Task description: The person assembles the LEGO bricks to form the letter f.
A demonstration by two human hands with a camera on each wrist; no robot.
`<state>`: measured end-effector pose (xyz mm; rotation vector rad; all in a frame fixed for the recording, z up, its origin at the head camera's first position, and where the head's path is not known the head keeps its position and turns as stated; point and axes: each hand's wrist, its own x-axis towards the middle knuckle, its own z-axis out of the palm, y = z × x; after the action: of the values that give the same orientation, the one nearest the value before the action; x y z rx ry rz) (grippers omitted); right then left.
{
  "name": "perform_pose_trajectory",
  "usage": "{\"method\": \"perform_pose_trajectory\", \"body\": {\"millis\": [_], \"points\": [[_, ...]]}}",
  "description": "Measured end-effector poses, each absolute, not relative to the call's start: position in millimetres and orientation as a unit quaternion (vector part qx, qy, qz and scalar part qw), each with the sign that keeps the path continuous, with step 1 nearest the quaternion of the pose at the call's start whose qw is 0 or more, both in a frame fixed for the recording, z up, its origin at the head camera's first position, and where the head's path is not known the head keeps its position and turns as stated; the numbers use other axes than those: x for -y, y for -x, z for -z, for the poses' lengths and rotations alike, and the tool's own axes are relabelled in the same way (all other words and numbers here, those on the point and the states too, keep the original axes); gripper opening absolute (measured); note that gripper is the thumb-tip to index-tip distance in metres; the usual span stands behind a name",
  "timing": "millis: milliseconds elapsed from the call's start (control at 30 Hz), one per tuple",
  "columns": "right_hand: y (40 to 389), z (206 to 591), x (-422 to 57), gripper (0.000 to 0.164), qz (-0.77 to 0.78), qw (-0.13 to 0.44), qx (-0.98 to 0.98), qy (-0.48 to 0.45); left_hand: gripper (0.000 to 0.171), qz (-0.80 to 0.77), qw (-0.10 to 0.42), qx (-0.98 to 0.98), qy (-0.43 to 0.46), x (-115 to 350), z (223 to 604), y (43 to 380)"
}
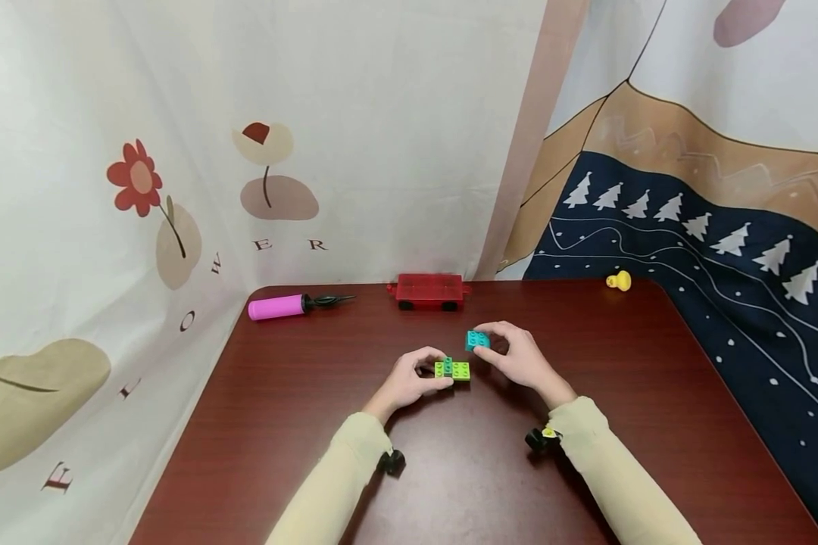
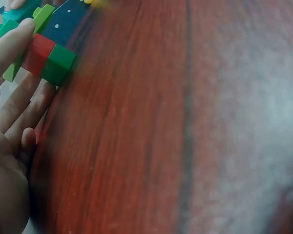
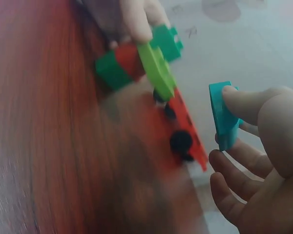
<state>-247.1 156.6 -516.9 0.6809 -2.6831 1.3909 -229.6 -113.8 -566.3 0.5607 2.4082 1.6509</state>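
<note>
Stacked toy-brick assembly (image 1: 460,372) is pinched by left hand (image 1: 409,381), in front of red toy wagon (image 1: 429,288). Teal toy brick (image 1: 476,340) is pinched by right hand (image 1: 520,359), to the wagon's front right.

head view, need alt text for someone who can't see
A person's left hand holds a green-topped block stack and their right hand a teal block, close together over a dark red table. Along the back edge, left to right: a purple pump, a red toy wagon and a small yellow object.
</note>
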Motion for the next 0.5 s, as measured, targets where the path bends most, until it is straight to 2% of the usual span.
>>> {"method": "perform_pose_trajectory", "body": {"millis": [333, 500], "points": [[234.9, 510.0, -133.9, 0.034, -0.417, 0.012, 0.851, -0.32, 0.035, -0.543, 0.072, -0.813, -0.196, 113.1, 565.6, 229.8], [232.7, 510.0, -130.1, 0.035, -0.411, 0.011, 0.846, -0.341, 0.036, -0.55, 0.07, -0.808, -0.198, 112.1, 566.1, 228.7]]}}
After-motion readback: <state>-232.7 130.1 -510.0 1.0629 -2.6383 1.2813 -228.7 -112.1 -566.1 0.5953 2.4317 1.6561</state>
